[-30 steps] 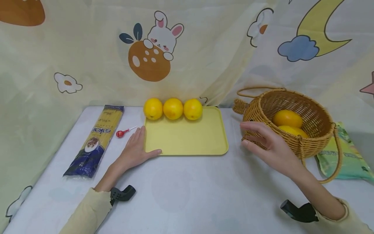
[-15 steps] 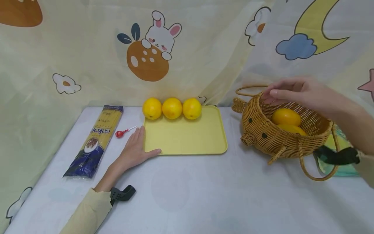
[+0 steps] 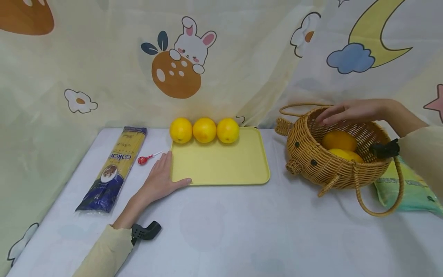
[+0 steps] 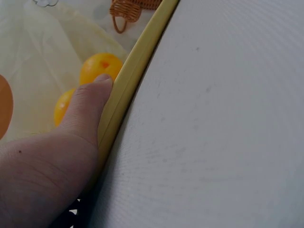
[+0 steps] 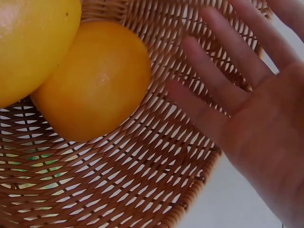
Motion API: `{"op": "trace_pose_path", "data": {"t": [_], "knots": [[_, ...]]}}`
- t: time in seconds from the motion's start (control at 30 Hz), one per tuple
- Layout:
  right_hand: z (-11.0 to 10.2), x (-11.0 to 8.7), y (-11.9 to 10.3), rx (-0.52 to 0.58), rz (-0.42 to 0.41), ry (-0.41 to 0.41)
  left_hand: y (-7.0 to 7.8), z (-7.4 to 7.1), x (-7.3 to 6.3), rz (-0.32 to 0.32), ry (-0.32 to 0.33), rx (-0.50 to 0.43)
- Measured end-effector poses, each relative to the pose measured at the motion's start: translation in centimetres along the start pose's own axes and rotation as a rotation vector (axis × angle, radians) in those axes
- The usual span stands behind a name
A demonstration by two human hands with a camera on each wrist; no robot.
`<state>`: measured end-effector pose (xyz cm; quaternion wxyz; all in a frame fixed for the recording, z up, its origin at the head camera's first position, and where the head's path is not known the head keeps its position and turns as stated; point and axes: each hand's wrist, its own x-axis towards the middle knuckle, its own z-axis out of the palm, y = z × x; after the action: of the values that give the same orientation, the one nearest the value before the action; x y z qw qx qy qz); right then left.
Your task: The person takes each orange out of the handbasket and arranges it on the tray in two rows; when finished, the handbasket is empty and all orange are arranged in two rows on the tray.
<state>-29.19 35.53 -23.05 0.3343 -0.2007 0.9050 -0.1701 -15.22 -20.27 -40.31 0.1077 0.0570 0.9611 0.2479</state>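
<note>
My left hand [image 3: 160, 176] lies with straight fingers along the left edge of a yellow tray [image 3: 221, 165], its thumb at the front-left corner. In the left wrist view the thumb [image 4: 88, 107] touches the tray's rim [image 4: 118, 95]. Three yellow-orange round fruits, like oranges [image 3: 205, 130], stand in a row at the tray's back left. My right hand [image 3: 365, 110] is inside the mouth of a pig-shaped wicker basket [image 3: 328, 169]. Its fingers are spread and hold nothing, beside an orange fruit [image 5: 97, 80] and a yellower one [image 5: 31, 42] in the basket.
Left of the tray lie a red lollipop [image 3: 143, 160] and a long blue-and-gold pasta packet [image 3: 112, 169]. A green bag [image 3: 403, 188] lies partly behind the basket at right. A patterned cloth [image 3: 249, 69] hangs along the table's back edge.
My right hand has moved from in front of the basket, up and right, then over its rim into the opening. The left hand and tray have stayed in place.
</note>
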Motion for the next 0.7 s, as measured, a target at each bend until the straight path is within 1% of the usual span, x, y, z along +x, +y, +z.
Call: {"op": "trace_pose_path", "data": {"t": [0.13, 0.3, 0.43, 0.6, 0.7], "knots": [[-0.2, 0.5, 0.7, 0.019, -0.001, -0.095, 0.0, 0.0, -0.1, -0.005, 0.001, 0.001], [-0.4, 0.8, 1.4, 0.129, 0.067, -0.217, -0.1, 0.0, 0.0, 0.002, 0.003, -0.001], [-0.2, 1.3, 1.7, 0.199, 0.125, -0.295, -0.3, 0.0, 0.1, 0.005, 0.006, 0.004], [0.8, 2.3, 2.1, 0.242, 0.214, -0.336, -0.4, 0.2, 0.1, 0.009, 0.012, 0.014], [1.1, 2.8, 2.2, 0.250, 0.251, -0.354, -0.4, 0.2, 0.2, 0.009, 0.013, 0.012]]}}
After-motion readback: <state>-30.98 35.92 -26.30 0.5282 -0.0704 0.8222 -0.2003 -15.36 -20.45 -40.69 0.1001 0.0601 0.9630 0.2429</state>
